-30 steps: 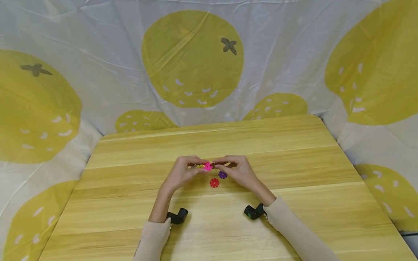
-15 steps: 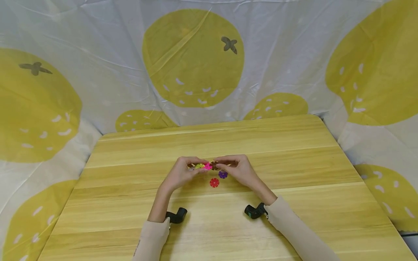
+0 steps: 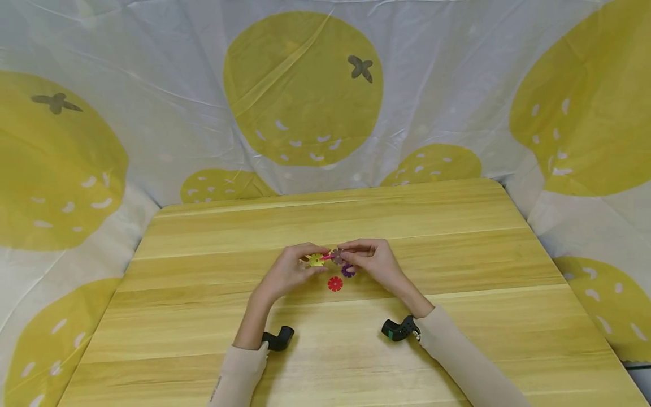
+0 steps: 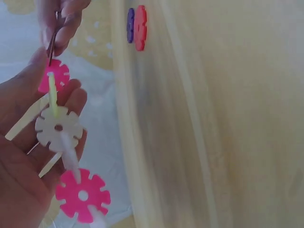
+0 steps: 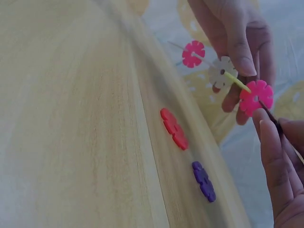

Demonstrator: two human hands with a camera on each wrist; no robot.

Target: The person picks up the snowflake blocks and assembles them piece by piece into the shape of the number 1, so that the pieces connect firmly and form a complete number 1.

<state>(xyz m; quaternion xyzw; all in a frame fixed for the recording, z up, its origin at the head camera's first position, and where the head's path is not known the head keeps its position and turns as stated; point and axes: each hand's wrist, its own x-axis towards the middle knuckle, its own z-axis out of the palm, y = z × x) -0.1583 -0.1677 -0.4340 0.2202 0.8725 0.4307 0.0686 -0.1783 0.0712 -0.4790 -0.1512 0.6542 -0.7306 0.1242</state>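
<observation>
My left hand [image 3: 291,270] holds a chain of slotted plastic snowflake discs, joined edge to edge at alternating angles. In the left wrist view the chain runs from a pink disc [image 4: 57,77] at the fingertips through a yellow disc [image 4: 52,95] seen edge-on and a whitish disc [image 4: 59,127] to another pink disc [image 4: 83,195] lower down. My right hand [image 3: 375,261] pinches a dark brown disc [image 5: 271,116] between thumb and fingers. Its edge meets the fingertip-end pink disc [image 5: 256,97]. Both hands are raised over the table, close together.
A red disc [image 3: 334,284] and a purple disc [image 3: 348,272] lie on the wood-grain table [image 3: 203,316] just below the hands. Black wrist cameras [image 3: 278,338] jut inward from both wrists. A white cloth with yellow fruit prints [image 3: 302,90] hangs behind the table.
The chain has turned about its length: the yellow and brown discs now face the head camera, and the pink one shows edge-on. Both hands have shifted slightly to the right.
</observation>
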